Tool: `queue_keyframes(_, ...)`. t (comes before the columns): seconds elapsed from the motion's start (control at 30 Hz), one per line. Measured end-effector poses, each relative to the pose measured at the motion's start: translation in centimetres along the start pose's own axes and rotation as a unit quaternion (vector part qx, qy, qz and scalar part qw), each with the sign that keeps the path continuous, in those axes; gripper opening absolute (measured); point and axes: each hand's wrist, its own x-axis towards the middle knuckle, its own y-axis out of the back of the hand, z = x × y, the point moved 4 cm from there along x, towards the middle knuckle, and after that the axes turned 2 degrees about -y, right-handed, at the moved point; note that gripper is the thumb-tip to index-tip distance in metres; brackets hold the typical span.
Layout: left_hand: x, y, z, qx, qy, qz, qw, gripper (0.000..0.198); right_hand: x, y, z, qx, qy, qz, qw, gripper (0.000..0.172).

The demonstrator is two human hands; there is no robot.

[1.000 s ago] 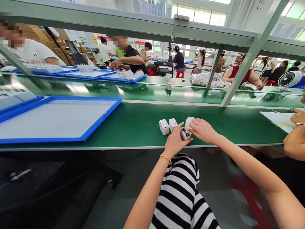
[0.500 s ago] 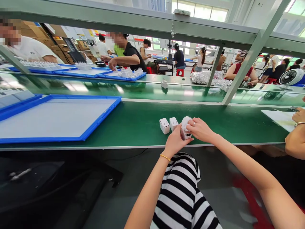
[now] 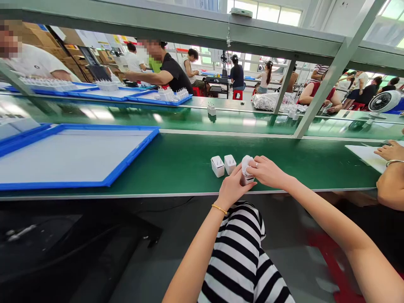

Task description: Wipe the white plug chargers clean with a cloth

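Bench point(image 3: 176, 168), long and green, runs under the blue-rimmed tray point(image 3: 75, 155) and far off to its right. Beyond the tray, a glossy green strip point(image 3: 176, 120) lies parallel, and across it a person in a black top point(image 3: 178, 75) leans with one arm stretched out. The tray itself shows a bare white floor from where I stand. Well to its right, near the front edge, sits a person in striped trousers point(image 3: 235, 244); farther right from the tray a neighbour's hand point(image 3: 391, 150) rests over a white board point(image 3: 362, 155), and a white fan point(image 3: 383, 103) stands far back on that same side.

Right of the tray, the seated person's left hand point(image 3: 232, 185) has its fingers wrapped round a white case point(image 3: 248, 181). On the case's side away from the tray, the right hand point(image 3: 265, 170) pinches a rounded white piece point(image 3: 246, 164) against the top; whether it is cloth or plastic I can't tell. Between the tray and that case, two white plug housings point(image 3: 217, 166) stand side by side, prongs up. Smallest, on the hand farther from the tray, is a ring point(image 3: 256, 165).
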Motion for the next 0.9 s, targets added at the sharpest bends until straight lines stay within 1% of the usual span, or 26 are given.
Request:
queue_keyframes(0.13, 0.0, 0.0, 0.2, 0.027, -0.028, 0.02, 0.999, 0.044, -0.1, 0.2, -0.1, 0.003, 0.006, 0.001, 1.0, 0.017)
queue_keyframes(0.47, -0.4, -0.3, 0.2, 0.056, -0.099, 0.081, 0.99, 0.042, -0.3, 0.1, -0.1, 0.008, 0.013, -0.001, 1.0, 0.017)
queue_keyframes(0.63, -0.3, -0.5, 0.2, 0.077, -0.092, 0.067, 0.99, 0.045, -0.5, 0.1, -0.3, -0.006, -0.001, 0.0, 1.0, 0.014)
queue_keyframes(0.7, -0.7, -0.3, 0.5, 0.086, -0.093, 0.062, 0.99, 0.048, -0.6, 0.2, -0.4, -0.018, -0.009, 0.001, 1.0, 0.013)
queue_keyframes(0.77, -1.6, 0.4, 0.6, 0.087, -0.098, 0.066, 0.989, 0.051, -0.8, 0.2, -0.5, -0.029, -0.017, 0.003, 0.999, 0.014)
queue_keyframes(0.8, -2.3, 1.0, 0.6, 0.086, -0.105, 0.074, 0.988, 0.05, -0.9, 0.2, -0.5, -0.033, -0.022, 0.006, 0.999, 0.015)
queue_keyframes(0.87, -3.7, 3.1, 0.2, 0.097, -0.126, 0.107, 0.981, 0.042, -1.1, 0.1, -0.6, -0.037, -0.03, 0.015, 0.999, 0.017)
queue_keyframes(0.9, -4.4, 4.7, -0.3, 0.117, -0.136, 0.133, 0.975, 0.036, -1.1, 0.1, -0.6, -0.04, -0.033, 0.021, 0.998, 0.017)
